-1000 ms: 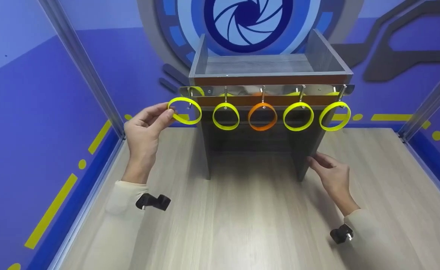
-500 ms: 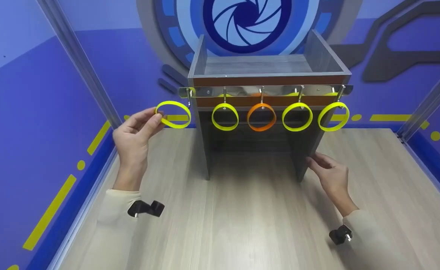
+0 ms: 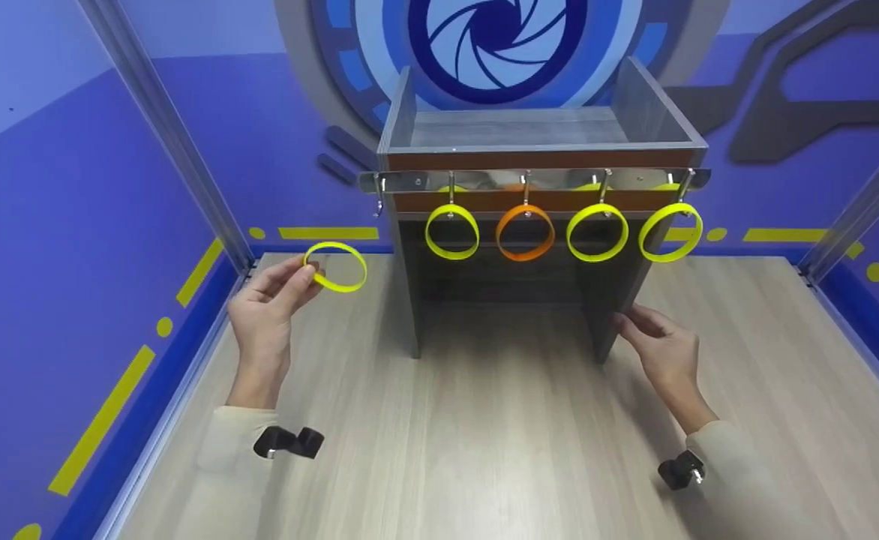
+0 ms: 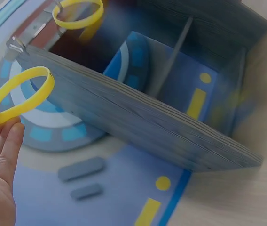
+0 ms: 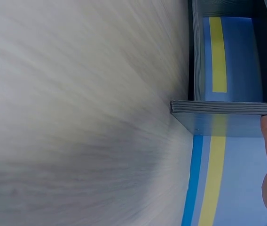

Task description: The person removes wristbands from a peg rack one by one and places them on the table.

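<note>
A yellow silicone wristband (image 3: 340, 289) is pinched between the thumb and fingers of my left hand (image 3: 263, 334), left of the grey wooden shelf unit (image 3: 403, 300) and apart from it. The left wrist view shows this wristband (image 4: 39, 96) as a tilted loop beside the shelf's side panel. The leftmost hook (image 3: 379, 196) on the metal rail (image 3: 484, 181) is bare. Three yellow wristbands, one of them nearest it (image 3: 429, 244), and an orange wristband (image 3: 499, 244) hang from the other hooks. My right hand (image 3: 663, 349) touches the outer face of the shelf's right panel with thumb and fingertips, close to the front edge.
The shelf unit stands on a light wood table (image 3: 484, 450), near the blue patterned back wall (image 3: 214, 127). Metal frame posts (image 3: 162, 127) rise at both sides. Both wrists carry small black camera mounts (image 3: 289, 442).
The yellow wristband has come off the leftmost hook. My left hand has carried it left, then down toward the table. The right hand stays at the shelf panel.
</note>
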### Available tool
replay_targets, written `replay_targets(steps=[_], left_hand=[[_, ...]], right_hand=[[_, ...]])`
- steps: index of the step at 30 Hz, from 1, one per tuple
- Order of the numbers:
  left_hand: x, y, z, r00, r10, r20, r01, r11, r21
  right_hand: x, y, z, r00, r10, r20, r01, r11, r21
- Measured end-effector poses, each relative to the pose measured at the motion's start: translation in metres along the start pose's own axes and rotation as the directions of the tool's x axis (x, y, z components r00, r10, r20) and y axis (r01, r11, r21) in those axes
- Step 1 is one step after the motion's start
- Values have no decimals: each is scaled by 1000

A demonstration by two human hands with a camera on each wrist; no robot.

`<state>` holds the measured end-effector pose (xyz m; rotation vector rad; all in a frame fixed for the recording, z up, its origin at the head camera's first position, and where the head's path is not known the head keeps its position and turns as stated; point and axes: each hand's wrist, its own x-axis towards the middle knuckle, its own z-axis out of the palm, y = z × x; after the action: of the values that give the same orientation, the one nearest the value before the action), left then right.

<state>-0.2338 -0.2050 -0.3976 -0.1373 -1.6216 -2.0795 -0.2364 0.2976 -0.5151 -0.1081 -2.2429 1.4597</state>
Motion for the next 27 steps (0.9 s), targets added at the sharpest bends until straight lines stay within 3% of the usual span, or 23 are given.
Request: replay_targets(steps=[9,15,23,27], left_hand=[[-18,-38,-14,984,-169,-53,171,984,45],[-29,-62,-21,962,-260,-79,268,957,110],[-43,-95,-26,927,-362,-99,373,918,135],[-51,-109,-30,916,-388,-101,400,903,159]], right_hand=[[-1,0,2,1000,-1,-18,1,1000,8],[0,0,4,999,35,-24,-35,999,19],[-1,-1,6,999,-17,-44,17,1000,9],[-2,0,6,999,-16,-43,17,1000,19]])
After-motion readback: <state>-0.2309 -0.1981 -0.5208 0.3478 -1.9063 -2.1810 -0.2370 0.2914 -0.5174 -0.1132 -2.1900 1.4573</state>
